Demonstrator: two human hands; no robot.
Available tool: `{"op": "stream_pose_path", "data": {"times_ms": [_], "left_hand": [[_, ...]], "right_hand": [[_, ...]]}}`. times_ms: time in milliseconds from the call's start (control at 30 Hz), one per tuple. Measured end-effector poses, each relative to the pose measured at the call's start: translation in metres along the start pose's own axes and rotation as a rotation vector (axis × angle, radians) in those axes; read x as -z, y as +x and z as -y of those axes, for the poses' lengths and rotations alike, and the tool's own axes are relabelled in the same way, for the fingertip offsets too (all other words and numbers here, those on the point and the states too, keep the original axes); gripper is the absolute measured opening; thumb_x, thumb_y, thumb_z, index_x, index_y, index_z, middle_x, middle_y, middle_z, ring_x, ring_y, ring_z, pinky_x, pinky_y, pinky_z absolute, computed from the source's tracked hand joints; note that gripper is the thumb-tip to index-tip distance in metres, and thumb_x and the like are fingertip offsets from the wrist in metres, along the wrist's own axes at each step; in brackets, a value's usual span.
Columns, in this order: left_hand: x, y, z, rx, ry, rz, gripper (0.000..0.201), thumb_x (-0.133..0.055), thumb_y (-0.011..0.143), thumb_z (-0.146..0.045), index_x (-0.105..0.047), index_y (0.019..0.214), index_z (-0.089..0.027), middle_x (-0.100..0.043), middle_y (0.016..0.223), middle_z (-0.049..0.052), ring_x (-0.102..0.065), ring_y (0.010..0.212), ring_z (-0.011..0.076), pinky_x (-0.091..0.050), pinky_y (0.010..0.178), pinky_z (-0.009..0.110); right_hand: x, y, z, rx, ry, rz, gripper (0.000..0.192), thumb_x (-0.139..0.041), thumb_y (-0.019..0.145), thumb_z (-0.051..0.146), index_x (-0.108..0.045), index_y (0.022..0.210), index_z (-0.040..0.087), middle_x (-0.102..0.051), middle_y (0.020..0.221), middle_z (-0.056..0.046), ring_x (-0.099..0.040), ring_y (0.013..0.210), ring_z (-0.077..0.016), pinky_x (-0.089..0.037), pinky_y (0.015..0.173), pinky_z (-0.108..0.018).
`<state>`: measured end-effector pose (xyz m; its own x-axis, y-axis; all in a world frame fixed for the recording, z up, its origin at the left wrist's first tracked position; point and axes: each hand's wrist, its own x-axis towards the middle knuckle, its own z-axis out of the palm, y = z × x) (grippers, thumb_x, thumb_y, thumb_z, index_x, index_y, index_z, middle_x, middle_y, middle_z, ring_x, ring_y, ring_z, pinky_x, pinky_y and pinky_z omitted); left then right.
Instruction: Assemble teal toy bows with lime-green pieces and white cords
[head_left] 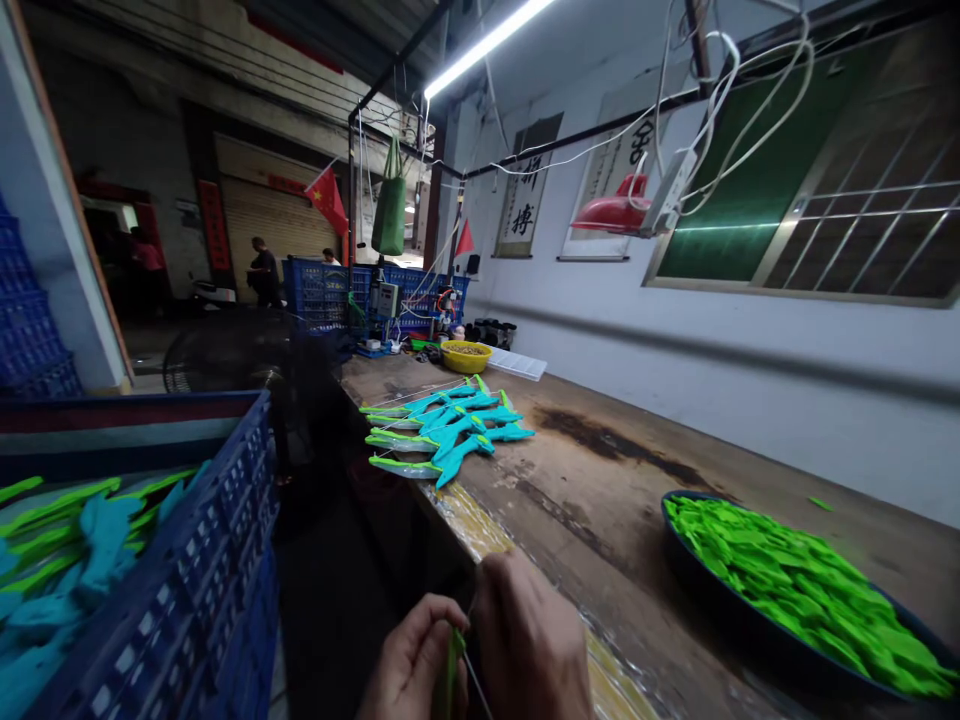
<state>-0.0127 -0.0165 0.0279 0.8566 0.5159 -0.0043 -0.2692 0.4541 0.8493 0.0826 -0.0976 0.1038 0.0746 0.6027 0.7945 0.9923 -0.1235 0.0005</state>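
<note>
My left hand (415, 655) is closed, pinching a bright green plastic piece (453, 668) between thumb and fingers at the table's front edge. Right beside it, my right hand (529, 640) is curled shut with its back to me, hiding whatever is in its fingers. A thin white string (477, 682) runs down from the green piece between the two hands. Farther along the table edge lie several turquoise-and-green plastic bow-shaped toys (459, 436), side by side, with thin strings on them.
To the right, a dark blue basin (679, 565) holds many green plastic pieces. At left, a blue crate (225, 520) contains more turquoise and green toys. A yellow bowl (480, 364) of small parts sits at the table's far end. Above hang a red lamp (611, 212) and white cables.
</note>
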Motion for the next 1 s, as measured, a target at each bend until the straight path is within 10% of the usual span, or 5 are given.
{"op": "stream_pose_path", "data": {"times_ms": [233, 567, 767, 1000], "left_hand": [[-0.009, -0.006, -0.008, 0.111, -0.15, 0.122, 0.048, -0.08, 0.073, -0.061, -0.06, 0.085, -0.02, -0.053, 0.059, -0.005, -0.043, 0.049, 0.0063, -0.03, 0.05, 0.018], [-0.017, -0.002, -0.002, 0.029, 0.03, 0.156, 0.038, -0.066, 0.088, -0.056, -0.057, 0.082, -0.02, -0.048, 0.056, -0.005, -0.043, 0.048, 0.0085, -0.031, 0.049, 0.02], [-0.02, -0.002, -0.006, 0.106, -0.115, 0.206, 0.033, -0.072, 0.086, -0.049, -0.059, 0.082, -0.019, -0.049, 0.063, -0.005, -0.04, 0.05, 0.0064, -0.034, 0.056, 0.021], [-0.015, 0.002, -0.005, 0.178, -0.247, 0.296, 0.028, -0.074, 0.086, -0.045, -0.063, 0.082, -0.019, -0.052, 0.067, -0.003, -0.045, 0.056, 0.0081, -0.04, 0.062, 0.022]], "right_hand": [[0.019, -0.008, -0.004, -0.272, 0.23, 0.095, 0.019, -0.046, 0.103, 0.019, -0.048, 0.084, 0.021, -0.047, 0.067, 0.004, -0.048, 0.056, -0.009, -0.038, 0.055, -0.019], [0.032, -0.038, -0.01, -0.282, 0.608, 0.236, 0.012, -0.062, 0.094, 0.024, -0.059, 0.083, 0.02, -0.062, 0.084, 0.0, -0.061, 0.073, -0.0095, -0.046, 0.065, -0.016], [0.023, -0.041, -0.001, -0.792, 0.912, 0.178, 0.032, -0.077, 0.082, 0.042, -0.058, 0.075, 0.017, -0.051, 0.065, 0.004, -0.045, 0.06, -0.0092, -0.036, 0.055, -0.019], [0.006, -0.052, 0.001, -1.019, 1.368, 0.105, 0.04, -0.083, 0.078, 0.043, -0.052, 0.072, 0.019, -0.059, 0.057, 0.003, -0.054, 0.049, -0.0109, -0.043, 0.05, -0.021]]}}
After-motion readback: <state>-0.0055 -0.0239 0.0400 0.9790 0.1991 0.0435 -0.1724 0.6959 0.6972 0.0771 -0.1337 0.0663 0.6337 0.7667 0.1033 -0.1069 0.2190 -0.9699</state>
